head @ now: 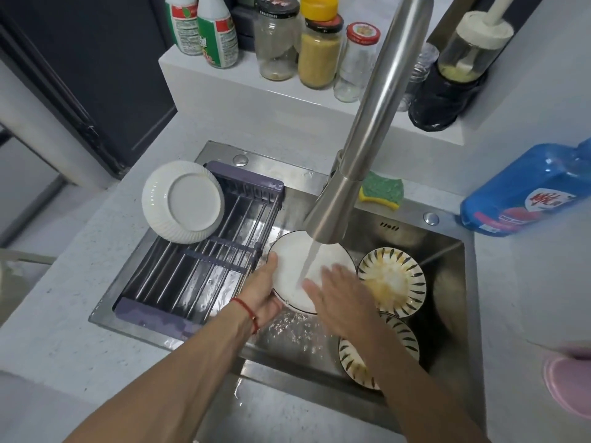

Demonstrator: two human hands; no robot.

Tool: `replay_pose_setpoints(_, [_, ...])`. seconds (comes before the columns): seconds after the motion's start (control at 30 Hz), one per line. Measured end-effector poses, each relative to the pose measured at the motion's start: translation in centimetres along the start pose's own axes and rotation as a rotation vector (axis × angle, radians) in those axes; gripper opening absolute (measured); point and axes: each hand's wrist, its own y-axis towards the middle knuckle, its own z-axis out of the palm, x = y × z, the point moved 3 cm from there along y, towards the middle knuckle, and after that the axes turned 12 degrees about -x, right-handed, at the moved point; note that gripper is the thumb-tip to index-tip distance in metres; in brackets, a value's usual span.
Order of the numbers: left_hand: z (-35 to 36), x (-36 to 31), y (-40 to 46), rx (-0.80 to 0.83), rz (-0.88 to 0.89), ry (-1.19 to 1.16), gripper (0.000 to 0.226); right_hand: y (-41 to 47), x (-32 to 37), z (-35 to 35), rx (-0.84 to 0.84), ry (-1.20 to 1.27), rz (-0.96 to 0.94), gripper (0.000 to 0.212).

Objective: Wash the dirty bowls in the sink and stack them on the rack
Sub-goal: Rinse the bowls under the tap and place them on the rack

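Observation:
Water runs from the steel faucet point(339, 199) into a white bowl point(289, 266) with a dark rim, held over the sink point(447, 282). My left hand point(262, 292) grips that bowl by its left edge. My right hand point(339, 298) lies with flat fingers inside it, blurred by motion. To the right in the sink sit two dirty striped bowls with yellow residue, one further back point(391, 281) and one nearer point(355, 362), partly under my right forearm. A white ribbed bowl point(183, 202) rests upside down on the far end of the purple rack point(198, 266).
A green and yellow sponge point(382, 190) lies on the sink's back rim. A blue detergent bottle point(524, 193) lies on the right counter. Jars and bottles point(319, 43) stand on the raised ledge behind. A pink object point(569, 388) shows at the right edge.

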Motion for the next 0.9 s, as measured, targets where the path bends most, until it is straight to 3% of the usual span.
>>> replay_pose_setpoints(0.07, [0.8,1.3,-0.5,0.102,-0.015,-0.020,0.059,2.9,-0.2,0.7,0.032,-0.119,0.005,0.080])
replay_pose_setpoints(0.17, [2.3,1.9,-1.2,0.174,0.006,-0.064,0.061,4.3,2.7,1.2,0.093,-0.035,-0.196,0.078])
replay_pose_setpoints(0.23, [1.7,1.3,-0.2,0.124,0.013,-0.054,0.072,2.4,3.3,0.4,0.124,0.081,-0.358,0.062])
replay_pose_setpoints(0.3, [0.6,1.0,1.6,0.132,0.025,-0.099,0.091,0.1,1.4,-0.3,0.115,0.109,-0.418,0.063])
replay_pose_setpoints(0.33, [0.5,1.1,2.2,0.125,0.026,-0.117,0.093,-0.4,0.2,-0.4,0.066,0.032,-0.394,0.075])
replay_pose_setpoints(0.4, [0.8,2.1,2.6,0.062,0.049,-0.063,0.083,0.9,-1.7,-0.1,0.013,-0.101,-0.175,0.092])
replay_pose_setpoints(0.47, [1.7,3.4,1.9,0.034,0.039,-0.024,0.079,3.2,-1.3,0.5,0.010,-0.139,-0.027,0.080])
replay_pose_setpoints(0.57, [2.4,4.9,1.9,-0.005,0.032,-0.067,0.072,4.8,1.8,1.2,0.020,0.004,-0.175,0.080])
replay_pose_setpoints(0.63, [1.7,4.9,2.5,-0.085,0.053,-0.085,0.063,3.6,2.9,1.8,0.161,0.199,-0.288,0.064])
replay_pose_setpoints(0.7, [0.4,4.6,2.7,-0.132,0.049,-0.045,0.076,1.0,2.3,1.7,0.229,0.345,-0.358,0.042])
replay_pose_setpoints(0.73, [-0.2,4.3,2.7,-0.140,0.049,-0.044,0.086,0.3,1.4,1.8,0.213,0.325,-0.370,0.041])
replay_pose_setpoints(0.8, [-1.1,4.4,3.0,-0.206,0.066,-0.050,0.098,-0.5,-0.3,1.9,0.155,0.149,-0.309,0.055])
replay_pose_setpoints(0.9, [-0.4,5.6,3.0,-0.195,0.064,-0.010,0.111,1.3,-0.1,1.6,0.044,-0.036,-0.006,0.074])
